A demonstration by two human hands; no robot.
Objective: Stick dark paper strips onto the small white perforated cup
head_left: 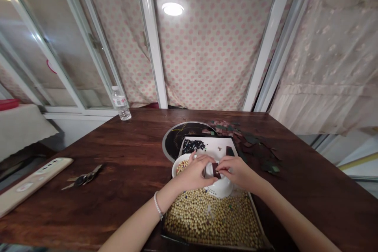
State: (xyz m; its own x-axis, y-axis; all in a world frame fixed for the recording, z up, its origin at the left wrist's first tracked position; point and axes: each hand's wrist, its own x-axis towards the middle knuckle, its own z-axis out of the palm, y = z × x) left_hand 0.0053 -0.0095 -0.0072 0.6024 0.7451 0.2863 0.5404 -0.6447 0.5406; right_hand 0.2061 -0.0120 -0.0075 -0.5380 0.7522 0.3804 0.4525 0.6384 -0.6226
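Note:
Above a small white bowl (220, 189), my two hands meet over a small dark brown flat piece (216, 170). My left hand (196, 171) curves its thumb and fingers around the piece's left side, near its top and bottom edges. With a pinch of thumb and fingers, my right hand (234, 170) holds the piece at its right side. Just left of this is a white bowl (175, 165) of light and reddish beads, partly hidden by my left hand. Both bowls sit over a shallow dark-edged box (260, 220) with many yellowish round beads (206, 220).
Behind the bowls, a white box section (214, 144) holds black beads (193, 145). A round dark plate (169, 141) lies beneath it. Dark red and green scraps (251, 138) spread right. Keys (85, 178), a phone (35, 183) and a water bottle (121, 104) are left.

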